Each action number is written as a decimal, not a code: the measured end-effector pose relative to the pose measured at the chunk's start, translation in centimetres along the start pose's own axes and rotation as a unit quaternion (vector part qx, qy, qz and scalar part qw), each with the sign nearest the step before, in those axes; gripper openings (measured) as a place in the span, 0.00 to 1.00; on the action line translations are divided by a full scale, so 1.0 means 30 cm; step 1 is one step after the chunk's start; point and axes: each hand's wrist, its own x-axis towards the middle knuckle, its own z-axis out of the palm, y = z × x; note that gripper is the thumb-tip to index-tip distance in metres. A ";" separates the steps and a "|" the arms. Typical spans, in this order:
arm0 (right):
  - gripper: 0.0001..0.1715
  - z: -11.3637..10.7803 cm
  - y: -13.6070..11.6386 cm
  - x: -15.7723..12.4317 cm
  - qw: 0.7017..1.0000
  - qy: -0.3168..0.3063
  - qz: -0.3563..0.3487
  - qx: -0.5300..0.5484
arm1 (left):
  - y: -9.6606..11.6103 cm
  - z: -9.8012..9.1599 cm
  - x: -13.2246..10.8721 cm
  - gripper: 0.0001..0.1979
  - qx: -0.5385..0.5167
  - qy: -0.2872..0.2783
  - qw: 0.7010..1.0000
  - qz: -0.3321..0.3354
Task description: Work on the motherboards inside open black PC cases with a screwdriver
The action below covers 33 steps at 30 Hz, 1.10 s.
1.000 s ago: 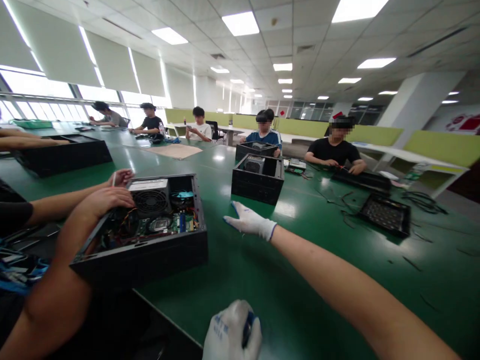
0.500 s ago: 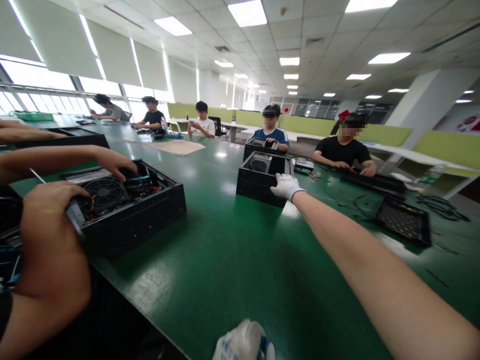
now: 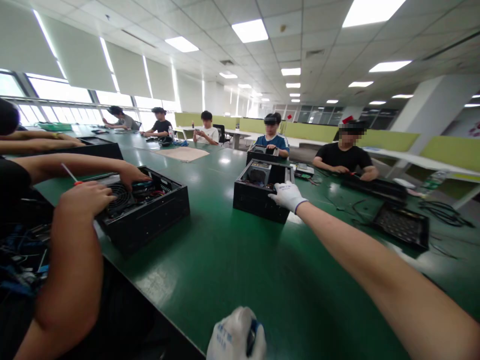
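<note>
A black desktop computer case [image 3: 258,200] lies on the green table in front of me, its top side uncovered and a power supply [image 3: 258,174] showing inside. My right hand [image 3: 288,196], in a white knit glove, has its fingers hooked over the case's right near edge, arm stretched out. At the bottom of the view my left hand [image 3: 237,334], also gloved, is curled in a fist above the table edge. Something dark with blue in it shows between those fingers; its kind cannot be made out.
A co-worker's bare hands [image 3: 88,197] work at another open case [image 3: 150,220] on the left, one with a screwdriver [image 3: 69,173]. To the right lie a black perforated panel [image 3: 403,225], cables [image 3: 446,212] and loose wires. Other people sit around the table [image 3: 210,270].
The computer case has come slightly nearer to me with my right hand on it. My left hand remains low, still closed. The view has tipped up a little.
</note>
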 end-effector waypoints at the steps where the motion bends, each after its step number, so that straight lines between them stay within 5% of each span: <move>1: 0.24 -0.005 -0.005 -0.033 1.000 0.004 -0.003 -0.002 | -0.004 0.011 -0.002 0.16 -0.002 0.011 1.000 -0.002; 4: 0.26 -0.032 -0.011 -0.138 1.000 0.007 -0.018 -0.004 | -0.012 0.032 0.001 0.08 -0.005 0.046 0.999 -0.006; 9: 0.31 -0.115 -0.004 -0.363 0.998 0.003 -0.068 0.004 | -0.004 0.013 0.013 0.09 -0.007 0.091 0.996 0.005; 20: 0.22 -0.230 0.054 -1.049 0.987 0.020 -0.131 0.092 | -0.025 0.021 -0.015 0.07 -0.025 0.113 0.993 0.033; 24: 0.18 -0.245 0.094 -1.243 0.978 0.038 -0.139 0.149 | 0.040 -0.061 -0.037 0.06 -0.047 0.128 0.989 0.064; 33: 0.12 -0.274 0.142 -1.504 0.951 0.120 -0.193 0.208 | 0.341 -0.342 0.002 0.03 -0.014 0.130 0.969 0.211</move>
